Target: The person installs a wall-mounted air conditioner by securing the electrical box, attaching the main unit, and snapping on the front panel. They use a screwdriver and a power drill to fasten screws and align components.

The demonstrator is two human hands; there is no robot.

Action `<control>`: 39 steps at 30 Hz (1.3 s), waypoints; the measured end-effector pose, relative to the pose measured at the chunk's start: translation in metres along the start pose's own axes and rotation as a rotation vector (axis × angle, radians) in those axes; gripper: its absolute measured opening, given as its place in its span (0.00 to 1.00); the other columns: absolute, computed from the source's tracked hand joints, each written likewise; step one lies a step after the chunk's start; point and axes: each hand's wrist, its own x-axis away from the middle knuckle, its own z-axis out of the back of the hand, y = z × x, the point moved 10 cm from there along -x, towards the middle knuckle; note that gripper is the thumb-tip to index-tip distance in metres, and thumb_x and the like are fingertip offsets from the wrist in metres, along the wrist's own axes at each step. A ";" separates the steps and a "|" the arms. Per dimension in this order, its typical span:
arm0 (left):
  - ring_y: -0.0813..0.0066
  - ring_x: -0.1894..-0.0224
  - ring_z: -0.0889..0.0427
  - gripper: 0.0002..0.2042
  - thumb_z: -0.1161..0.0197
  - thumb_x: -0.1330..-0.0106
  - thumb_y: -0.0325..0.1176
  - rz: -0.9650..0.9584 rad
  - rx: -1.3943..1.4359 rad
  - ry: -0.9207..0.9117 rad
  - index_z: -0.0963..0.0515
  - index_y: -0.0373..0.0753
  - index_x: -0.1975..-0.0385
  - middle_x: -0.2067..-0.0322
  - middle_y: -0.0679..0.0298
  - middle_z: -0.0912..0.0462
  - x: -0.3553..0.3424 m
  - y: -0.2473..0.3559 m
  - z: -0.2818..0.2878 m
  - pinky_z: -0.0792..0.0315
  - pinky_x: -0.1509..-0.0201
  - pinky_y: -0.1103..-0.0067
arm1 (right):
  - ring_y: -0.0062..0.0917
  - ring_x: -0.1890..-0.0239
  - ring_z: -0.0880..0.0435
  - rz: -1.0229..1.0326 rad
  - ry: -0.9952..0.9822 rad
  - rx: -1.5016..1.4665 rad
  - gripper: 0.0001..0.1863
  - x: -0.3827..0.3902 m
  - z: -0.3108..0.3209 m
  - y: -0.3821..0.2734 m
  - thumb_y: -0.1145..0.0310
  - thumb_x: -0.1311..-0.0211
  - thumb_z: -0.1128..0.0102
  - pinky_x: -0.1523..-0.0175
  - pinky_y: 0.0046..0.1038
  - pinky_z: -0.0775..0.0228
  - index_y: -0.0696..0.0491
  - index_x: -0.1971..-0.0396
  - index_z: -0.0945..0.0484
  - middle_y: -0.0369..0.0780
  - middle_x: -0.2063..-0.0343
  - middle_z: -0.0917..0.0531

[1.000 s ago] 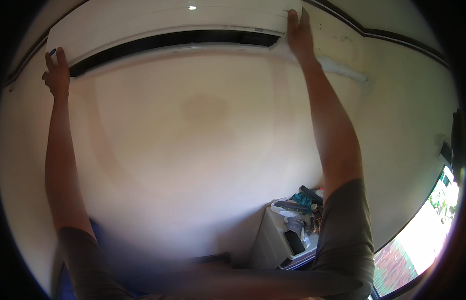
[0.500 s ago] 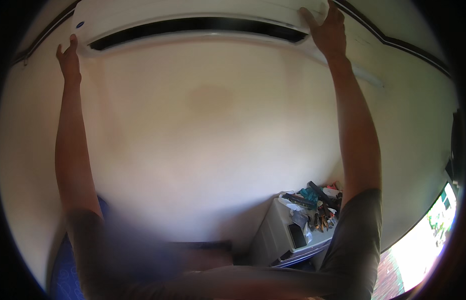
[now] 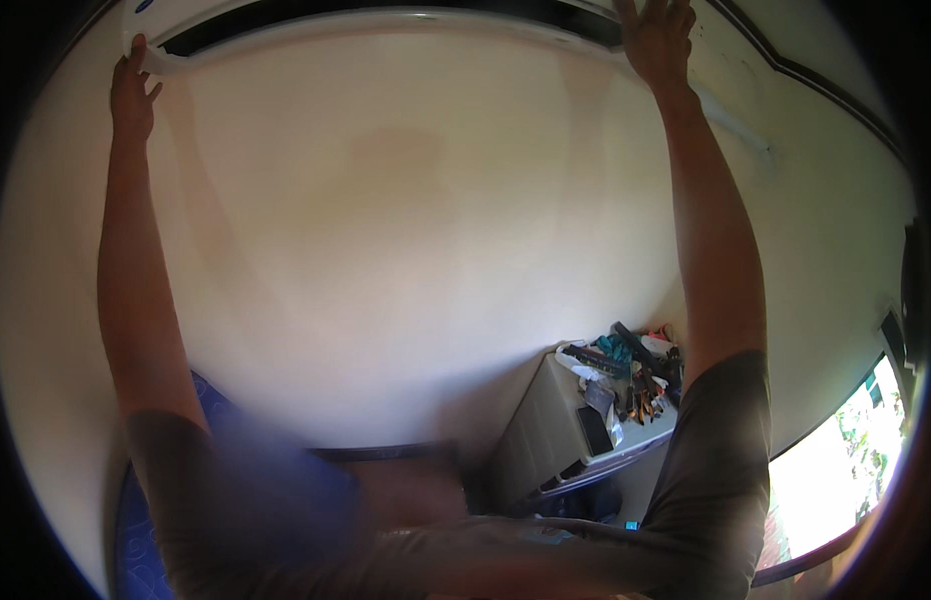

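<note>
A white wall-mounted air conditioner (image 3: 386,18) runs along the top of the view, with a dark slot along its underside. Both my arms reach up to it. My left hand (image 3: 133,95) grips the unit's lower left corner. My right hand (image 3: 656,35) lies flat against its lower right end, fingers spread on the casing. The cream wall (image 3: 406,230) fills the space between my arms.
Below on the right stands a grey cabinet (image 3: 546,440) with several tools and a white bag piled on top (image 3: 626,375). A bright window (image 3: 836,470) shows at the lower right. A blue patterned surface (image 3: 136,530) lies at the lower left.
The view has tilted downward, so the air conditioner has slid toward the top edge. Both hands stay on its two ends.
</note>
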 end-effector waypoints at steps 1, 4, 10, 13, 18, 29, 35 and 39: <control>0.47 0.25 0.34 0.44 0.37 0.27 0.63 -0.009 0.000 0.017 0.37 0.31 0.26 0.30 0.45 0.30 0.004 -0.001 0.005 0.37 0.23 0.53 | 0.59 0.18 0.53 0.009 -0.059 0.012 0.46 0.002 0.002 0.004 0.31 0.22 0.60 0.25 0.67 0.46 0.44 0.16 0.54 0.54 0.18 0.53; 0.59 0.33 0.24 0.28 0.42 0.20 0.51 -0.057 -0.003 0.081 0.30 0.36 0.31 0.37 0.52 0.23 0.034 -0.040 0.032 0.30 0.29 0.60 | 0.45 0.35 0.29 0.183 0.277 -0.165 0.36 0.047 0.057 0.002 0.39 0.21 0.50 0.35 0.49 0.32 0.49 0.27 0.35 0.49 0.34 0.30; 0.67 0.56 0.17 0.19 0.50 0.15 0.45 -0.018 -0.538 -0.285 0.19 0.35 0.53 0.60 0.59 0.16 0.353 -0.219 0.106 0.25 0.43 0.69 | 0.32 0.52 0.12 -0.058 -0.355 -0.724 0.12 0.353 0.067 0.050 0.68 0.19 0.45 0.46 0.33 0.22 0.59 0.51 0.16 0.46 0.58 0.11; 0.57 0.59 0.18 0.20 0.54 0.14 0.44 0.377 -1.060 -1.019 0.19 0.34 0.53 0.64 0.56 0.18 0.652 -0.286 0.167 0.25 0.50 0.62 | 0.24 0.67 0.15 -0.629 -0.909 -0.762 0.23 0.610 0.084 0.110 0.61 0.15 0.54 0.56 0.29 0.22 0.57 0.68 0.16 0.36 0.73 0.14; 0.62 0.57 0.17 0.18 0.53 0.16 0.43 1.497 -0.810 -1.455 0.20 0.35 0.51 0.63 0.58 0.16 0.992 -0.204 0.346 0.23 0.51 0.61 | 0.38 0.61 0.11 -0.882 -1.218 0.184 0.17 0.931 0.314 0.204 0.60 0.25 0.43 0.54 0.38 0.19 0.57 0.65 0.12 0.45 0.68 0.11; 0.69 0.60 0.15 0.14 0.43 0.21 0.45 1.891 -0.829 -1.203 0.21 0.43 0.64 0.67 0.60 0.16 0.937 -0.321 0.371 0.17 0.59 0.66 | 0.30 0.75 0.17 -2.225 -0.968 0.222 0.14 1.104 0.601 0.176 0.58 0.25 0.43 0.72 0.34 0.22 0.53 0.63 0.18 0.39 0.73 0.17; 0.58 0.42 0.18 0.22 0.40 0.23 0.45 1.563 -0.509 -1.122 0.24 0.35 0.40 0.45 0.51 0.18 0.854 -0.431 0.206 0.24 0.36 0.63 | 0.27 0.66 0.14 -2.211 -0.745 0.380 0.21 1.131 0.658 0.166 0.52 0.25 0.40 0.66 0.35 0.18 0.54 0.49 0.15 0.38 0.65 0.13; 0.54 0.37 0.20 0.26 0.40 0.23 0.45 1.483 -0.554 -1.143 0.28 0.37 0.31 0.39 0.49 0.21 0.892 -0.417 0.142 0.28 0.30 0.60 | 0.29 0.66 0.14 -2.389 -0.655 0.620 0.27 1.177 0.717 0.146 0.44 0.26 0.39 0.65 0.42 0.16 0.54 0.50 0.15 0.41 0.63 0.13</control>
